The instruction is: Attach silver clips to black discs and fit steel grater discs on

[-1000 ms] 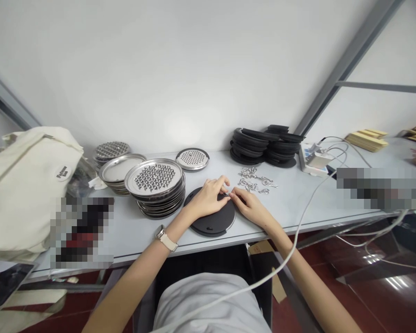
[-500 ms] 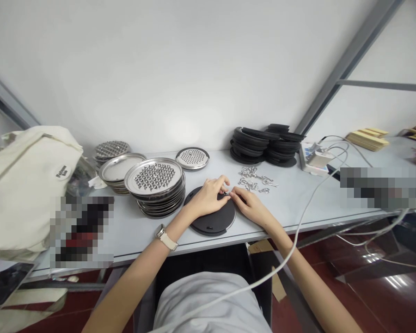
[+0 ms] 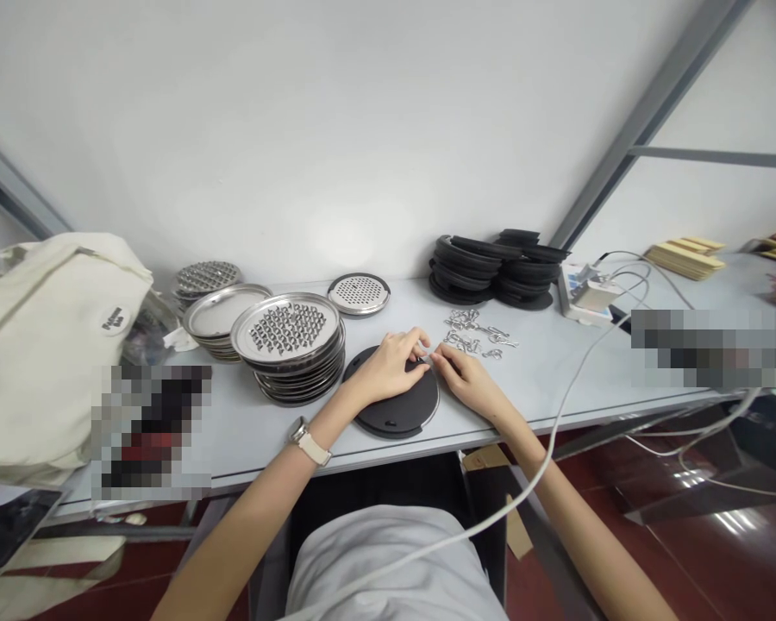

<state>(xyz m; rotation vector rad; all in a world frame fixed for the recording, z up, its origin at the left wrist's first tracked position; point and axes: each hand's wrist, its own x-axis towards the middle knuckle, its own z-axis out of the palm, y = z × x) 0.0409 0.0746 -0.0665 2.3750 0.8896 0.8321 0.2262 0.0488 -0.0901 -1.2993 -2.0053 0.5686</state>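
Note:
A black round disc (image 3: pixel 394 412) with a metal rim lies flat near the table's front edge. My left hand (image 3: pixel 394 364) rests over its upper right part, with thumb and fingers closed around a spot at the rim. Something small and shiny shows between those fingers, too small to name. At the same spot, just right of the rim, my right hand (image 3: pixel 464 375) pinches with thumb and forefinger; what it holds is hidden. Beyond the right hand lie several loose wire clips (image 3: pixel 472 332). Left of the disc stands a stack of round metal grater plates (image 3: pixel 291 332).
Behind, a single perforated grater disc (image 3: pixel 359 294) lies by the wall. Stacked black discs (image 3: pixel 472 263) stand at the back right, beside a power strip (image 3: pixel 585 302). A white cable (image 3: pixel 543 466) hangs across the front. A cream bag (image 3: pixel 58 362) sits at left.
My right hand has shifted very slightly at the disc's rim, its fingers drawn more together. My left hand and the disc keep their places.

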